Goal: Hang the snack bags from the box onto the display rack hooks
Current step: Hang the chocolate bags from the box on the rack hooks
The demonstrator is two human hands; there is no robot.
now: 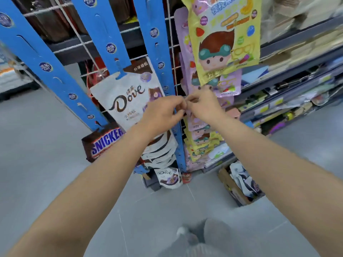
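Hands meet at mid-frame: your left hand [161,113] and your right hand [205,106] touch fingertip to fingertip in front of the wire display rack [173,52], just beside the right-most blue strip [157,52]. Fingers on both are curled in, with the knuckles toward you. What they close on is hidden, so you cannot tell whether either hand pinches a bag top, a hook or nothing.

Your cardboard box [228,182] sits on the grey floor [46,164] at the lower right, near the foot of the rack, under your right forearm. The loose snack bags [245,180] lie jumbled inside it.

A yellow cartoon bag [222,43] hangs on the rack above your right hand, with purple bags [230,86] behind it. A column of pink and yellow bags [200,138] hangs below that hand.

Left of your left hand a white Dove bag [126,97] hangs from the middle blue strip [104,34]. More white bags [161,153] are stacked under your left forearm. One small Dove bag [168,177] sits lowest, close to the floor.

A Snickers bag [104,143] hangs at the bottom of the left blue strip [46,58]. Store shelves [297,76] run off to your right, blurred
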